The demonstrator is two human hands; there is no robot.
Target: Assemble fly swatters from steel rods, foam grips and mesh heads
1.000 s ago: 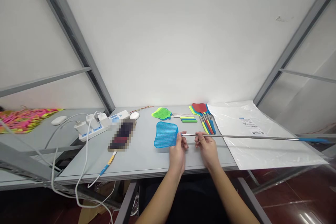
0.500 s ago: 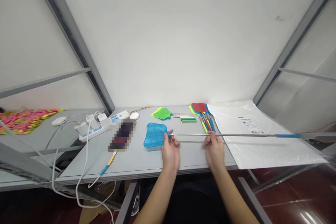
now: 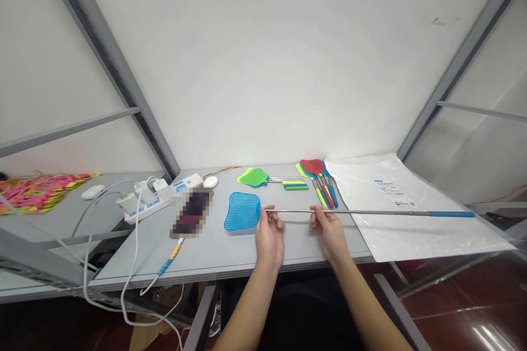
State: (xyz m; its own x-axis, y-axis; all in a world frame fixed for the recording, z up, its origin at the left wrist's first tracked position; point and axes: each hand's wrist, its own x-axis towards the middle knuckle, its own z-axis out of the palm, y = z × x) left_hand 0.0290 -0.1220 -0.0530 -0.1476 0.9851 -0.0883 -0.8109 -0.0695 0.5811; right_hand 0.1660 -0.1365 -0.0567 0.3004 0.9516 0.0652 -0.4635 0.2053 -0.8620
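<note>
A blue fly swatter [image 3: 242,212] with a long extended metal rod lies level above the table, its blue grip end reaching far right over a white plastic bag. Close to the swatter's head, my left hand [image 3: 269,233] pinches the rod's start. Farther along the rod, my right hand [image 3: 327,227] holds it between thumb and fingers. Behind them lies a stack of green and blue swatters [image 3: 253,177] with metal rods and several coloured grips. To its right rests a fan of short swatters [image 3: 317,178], a red one on top.
The white plastic bag [image 3: 370,236] covers the table's right side. On the left are a phone [image 3: 193,211] with pixelated screen, power strips [image 3: 148,203] with white cables, and a round white object [image 3: 210,181]. Pink and yellow items [image 3: 41,192] lie at far left; metal posts frame the table.
My right hand has slid left along the rod, nearer to my left hand. The left hand stays by the swatter's head, and the grip end reaches slightly farther right.
</note>
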